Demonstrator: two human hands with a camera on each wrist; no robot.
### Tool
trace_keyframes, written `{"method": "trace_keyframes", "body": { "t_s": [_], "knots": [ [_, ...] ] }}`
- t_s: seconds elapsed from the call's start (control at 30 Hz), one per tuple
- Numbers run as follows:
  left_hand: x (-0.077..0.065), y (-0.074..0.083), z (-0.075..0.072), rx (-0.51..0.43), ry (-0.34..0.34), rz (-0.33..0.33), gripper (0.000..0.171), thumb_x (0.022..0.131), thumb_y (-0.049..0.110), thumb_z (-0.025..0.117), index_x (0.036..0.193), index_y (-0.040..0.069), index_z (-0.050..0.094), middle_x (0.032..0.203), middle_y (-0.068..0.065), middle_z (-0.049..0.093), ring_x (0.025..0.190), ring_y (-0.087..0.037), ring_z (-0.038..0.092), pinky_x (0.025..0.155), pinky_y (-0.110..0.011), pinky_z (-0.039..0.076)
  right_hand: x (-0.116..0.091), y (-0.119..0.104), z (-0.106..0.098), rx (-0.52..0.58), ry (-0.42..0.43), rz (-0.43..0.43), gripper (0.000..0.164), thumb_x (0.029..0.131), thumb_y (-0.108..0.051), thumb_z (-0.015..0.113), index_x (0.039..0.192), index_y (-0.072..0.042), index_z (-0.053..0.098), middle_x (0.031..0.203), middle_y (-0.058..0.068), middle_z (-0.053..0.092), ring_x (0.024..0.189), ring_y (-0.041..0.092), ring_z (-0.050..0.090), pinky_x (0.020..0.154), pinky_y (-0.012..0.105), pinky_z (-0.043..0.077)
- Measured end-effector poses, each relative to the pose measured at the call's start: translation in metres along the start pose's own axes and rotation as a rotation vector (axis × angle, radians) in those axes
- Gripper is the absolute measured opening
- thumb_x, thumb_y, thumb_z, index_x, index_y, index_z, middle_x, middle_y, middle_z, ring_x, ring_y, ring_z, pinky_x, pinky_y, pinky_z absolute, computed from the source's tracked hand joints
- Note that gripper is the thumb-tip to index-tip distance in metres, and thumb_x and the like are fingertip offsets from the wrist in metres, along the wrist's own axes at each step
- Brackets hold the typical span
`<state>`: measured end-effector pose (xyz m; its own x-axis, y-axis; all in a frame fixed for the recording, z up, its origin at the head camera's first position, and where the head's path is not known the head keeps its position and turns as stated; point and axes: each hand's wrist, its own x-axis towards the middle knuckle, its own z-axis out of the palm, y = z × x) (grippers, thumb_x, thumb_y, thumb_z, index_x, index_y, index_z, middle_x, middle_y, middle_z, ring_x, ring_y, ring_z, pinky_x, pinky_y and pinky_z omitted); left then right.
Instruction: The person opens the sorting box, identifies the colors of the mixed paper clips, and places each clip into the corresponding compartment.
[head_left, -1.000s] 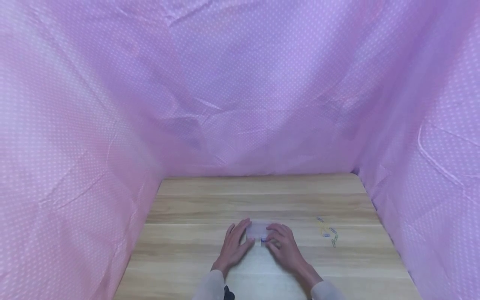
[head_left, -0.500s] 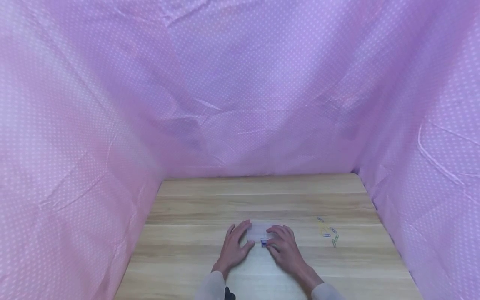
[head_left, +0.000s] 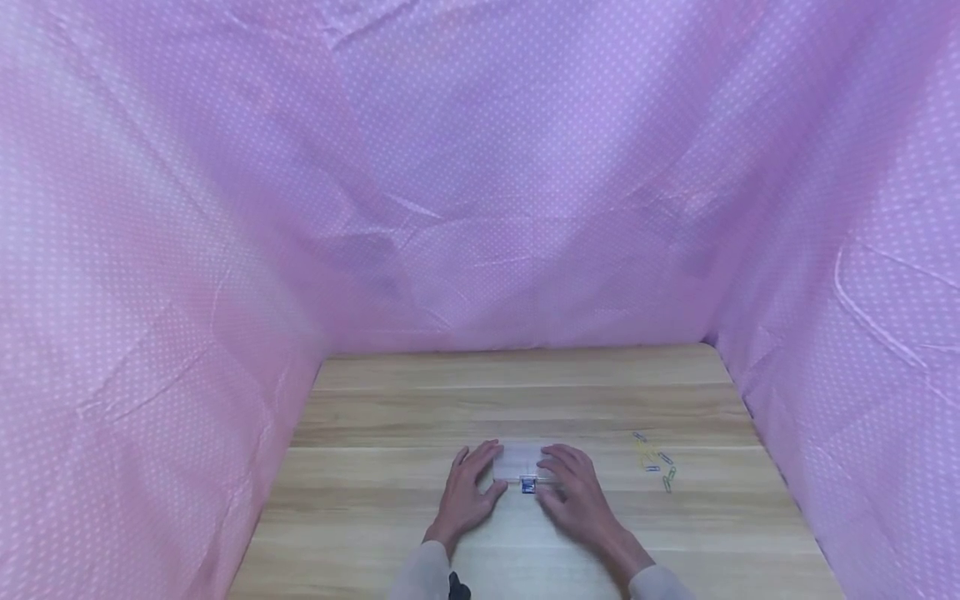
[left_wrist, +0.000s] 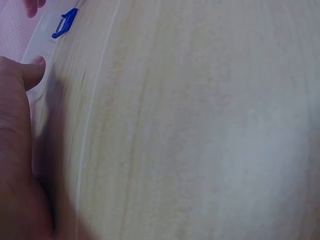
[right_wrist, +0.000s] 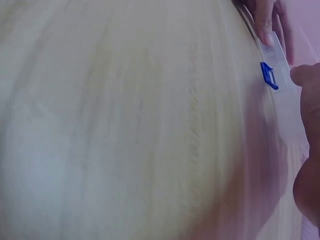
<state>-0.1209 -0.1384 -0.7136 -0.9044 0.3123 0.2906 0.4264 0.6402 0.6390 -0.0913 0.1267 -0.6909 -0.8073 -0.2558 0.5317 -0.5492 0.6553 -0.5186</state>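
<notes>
A translucent plastic box (head_left: 517,460) lies on the wooden table between the two hands. Its blue latch (head_left: 528,485) sticks out from the front edge, swung outward; in the right wrist view the latch (right_wrist: 269,76) shows as a small blue frame. My left hand (head_left: 467,493) holds the box's left end, thumb at the front and fingers at the far side. The right hand (head_left: 576,492) is at the right end, its fingers over the box and loosely bent. Its thumb (right_wrist: 302,75) is close to the latch but apart from it. The box's contents cannot be made out.
Several paper clips, among them a blue one (head_left: 665,458) and a green one (head_left: 667,483), lie scattered on the table (head_left: 390,408) to the right. Pink dotted cloth (head_left: 517,283) hangs around the table's back and sides.
The blue latch has come away from the box's front and now sticks outward. My right fingers and thumb have drawn off it slightly to the right. The left hand has stayed put.
</notes>
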Motion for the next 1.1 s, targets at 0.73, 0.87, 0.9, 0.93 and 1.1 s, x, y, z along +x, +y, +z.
{"method": "trace_keyframes", "body": {
  "t_s": [0.73,0.87,0.9,0.93,1.1],
  "knots": [
    [-0.001,0.006,-0.001,-0.005,0.0,-0.037,0.063,0.096,0.03,0.087,0.155,0.019,0.068,0.163,-0.004,0.068,0.157,-0.031,0.06,0.141,-0.066,0.034,-0.003,0.009,-0.019,0.011,-0.174,0.26,0.052,0.1,-0.026,0.085,0.148,-0.011,0.071,0.17,0.014,0.057,0.159,0.043,0.05,0.134,0.07,0.042],
    [-0.001,0.005,0.0,0.0,-0.005,-0.044,0.063,0.097,0.033,0.085,0.156,0.021,0.067,0.164,-0.004,0.068,0.158,-0.031,0.059,0.142,-0.066,0.033,-0.004,0.011,-0.018,0.006,-0.16,0.25,0.05,0.1,-0.025,0.086,0.146,-0.01,0.073,0.168,0.015,0.059,0.157,0.044,0.052,0.134,0.069,0.041],
    [-0.001,0.005,0.0,0.001,-0.008,-0.048,0.063,0.097,0.033,0.085,0.157,0.021,0.067,0.164,-0.003,0.067,0.158,-0.03,0.059,0.142,-0.065,0.033,-0.004,0.011,-0.018,0.006,-0.163,0.251,0.05,0.1,-0.025,0.086,0.146,-0.01,0.073,0.168,0.014,0.059,0.158,0.044,0.052,0.134,0.069,0.041],
    [-0.002,0.005,0.0,0.004,-0.01,-0.052,0.064,0.098,0.034,0.085,0.158,0.022,0.066,0.164,-0.003,0.067,0.158,-0.03,0.059,0.143,-0.065,0.033,-0.003,0.011,-0.019,0.009,-0.166,0.255,0.05,0.1,-0.025,0.086,0.146,-0.01,0.073,0.168,0.014,0.059,0.158,0.044,0.052,0.135,0.068,0.04],
    [-0.003,0.006,0.0,0.002,-0.019,-0.081,0.066,0.099,0.034,0.084,0.16,0.02,0.063,0.165,-0.005,0.066,0.159,-0.031,0.058,0.145,-0.061,0.03,-0.003,0.012,-0.02,0.018,-0.183,0.271,0.05,0.102,-0.028,0.084,0.148,-0.011,0.072,0.17,0.014,0.058,0.16,0.044,0.05,0.136,0.068,0.039]
  ]
}}
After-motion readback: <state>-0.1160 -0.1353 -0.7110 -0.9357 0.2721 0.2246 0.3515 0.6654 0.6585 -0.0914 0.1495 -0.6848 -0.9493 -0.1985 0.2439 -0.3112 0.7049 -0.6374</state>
